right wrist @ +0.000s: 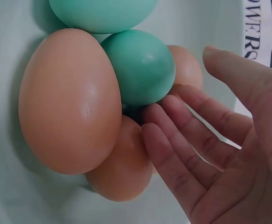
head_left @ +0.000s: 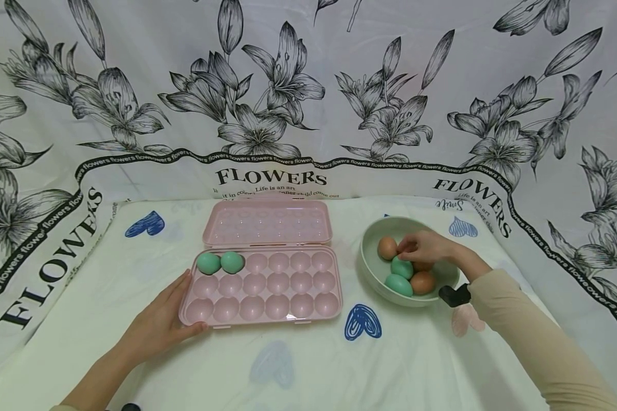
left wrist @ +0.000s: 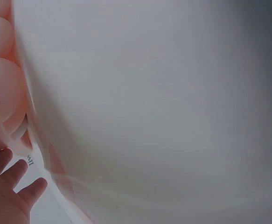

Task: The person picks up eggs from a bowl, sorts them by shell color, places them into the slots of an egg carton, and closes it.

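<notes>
The left hand (head_left: 154, 317) touches the pink egg box (head_left: 277, 308) with loose fingers. The right hand (head_left: 428, 246), also loose, is by eggs (right wrist: 70, 102) in a bowl (head_left: 373, 271).

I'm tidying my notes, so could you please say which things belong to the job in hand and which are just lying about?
For the job: pink egg tray, green bowl, green eggs, brown eggs.
Surroundings: heart-print cloth, flower-print backdrop.
</notes>
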A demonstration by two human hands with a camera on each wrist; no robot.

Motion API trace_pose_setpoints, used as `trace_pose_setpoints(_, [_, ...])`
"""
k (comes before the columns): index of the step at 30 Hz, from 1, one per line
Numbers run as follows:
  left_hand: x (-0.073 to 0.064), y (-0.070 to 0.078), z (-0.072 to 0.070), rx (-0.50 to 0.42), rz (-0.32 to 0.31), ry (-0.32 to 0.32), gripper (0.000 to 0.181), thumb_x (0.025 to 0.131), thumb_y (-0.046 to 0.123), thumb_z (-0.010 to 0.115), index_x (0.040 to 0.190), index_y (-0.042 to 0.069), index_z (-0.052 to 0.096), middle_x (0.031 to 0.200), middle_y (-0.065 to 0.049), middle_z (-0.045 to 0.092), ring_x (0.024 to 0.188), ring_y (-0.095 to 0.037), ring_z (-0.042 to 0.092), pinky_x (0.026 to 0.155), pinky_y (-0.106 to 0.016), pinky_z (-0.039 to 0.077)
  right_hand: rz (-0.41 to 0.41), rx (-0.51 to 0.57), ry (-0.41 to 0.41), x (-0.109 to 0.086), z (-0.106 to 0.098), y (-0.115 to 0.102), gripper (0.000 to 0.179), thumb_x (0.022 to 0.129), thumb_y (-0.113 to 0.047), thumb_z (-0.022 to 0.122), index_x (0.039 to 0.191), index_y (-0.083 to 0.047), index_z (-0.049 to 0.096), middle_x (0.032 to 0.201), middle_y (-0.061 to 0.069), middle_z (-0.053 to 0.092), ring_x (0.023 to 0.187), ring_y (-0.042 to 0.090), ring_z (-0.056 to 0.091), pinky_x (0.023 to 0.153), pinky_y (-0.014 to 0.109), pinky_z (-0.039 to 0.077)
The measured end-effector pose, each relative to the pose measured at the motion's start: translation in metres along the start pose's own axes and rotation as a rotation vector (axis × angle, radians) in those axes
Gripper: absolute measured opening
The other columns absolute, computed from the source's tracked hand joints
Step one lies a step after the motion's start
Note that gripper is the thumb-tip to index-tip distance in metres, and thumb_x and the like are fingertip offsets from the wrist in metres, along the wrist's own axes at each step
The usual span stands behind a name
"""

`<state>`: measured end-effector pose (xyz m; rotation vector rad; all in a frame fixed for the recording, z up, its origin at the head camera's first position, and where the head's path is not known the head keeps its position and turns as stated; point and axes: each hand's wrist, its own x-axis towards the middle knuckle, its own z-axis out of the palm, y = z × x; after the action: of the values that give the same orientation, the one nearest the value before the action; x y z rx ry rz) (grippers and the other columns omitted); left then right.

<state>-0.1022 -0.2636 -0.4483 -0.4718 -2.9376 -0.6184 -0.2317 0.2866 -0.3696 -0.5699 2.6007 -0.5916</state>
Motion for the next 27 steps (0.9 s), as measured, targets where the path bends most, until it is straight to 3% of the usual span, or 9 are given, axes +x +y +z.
trace_pose_setpoints(15, [0.000,0.001,0.000,0.015,0.010,0.010,0.108,0.068,0.057,0.072,0.145,0.001,0.022,0.146,-0.020,0.030,0.127,-0.042,0.034,0.093,-0.058,0.037,-0.027,0.005,-0.004,0.002,0.005,0.004,0.028,0.085,-0.023,0.064,0.104,-0.002,0.065,0.096,0.004,0.069,0.090,0.016,0.063,0.082,0.029,0.048])
trace_pose_setpoints(20, [0.001,0.002,-0.001,0.012,0.005,0.001,0.108,0.068,0.058,0.072,0.145,0.000,0.022,0.147,-0.020,0.029,0.127,-0.042,0.034,0.093,-0.059,0.037,-0.046,-0.015,-0.028,0.004,0.008,0.002,0.024,0.085,-0.025,0.065,0.100,-0.007,0.066,0.095,0.002,0.069,0.090,0.015,0.063,0.085,0.032,0.047])
trace_pose_setpoints(27, [0.001,0.002,-0.001,0.018,0.005,-0.002,0.108,0.068,0.058,0.072,0.145,0.000,0.022,0.147,-0.020,0.029,0.128,-0.042,0.034,0.094,-0.058,0.037,-0.045,-0.031,-0.037,0.003,0.010,0.000,0.029,0.084,-0.026,0.066,0.106,-0.007,0.063,0.100,0.004,0.067,0.095,0.020,0.061,0.089,0.038,0.046])
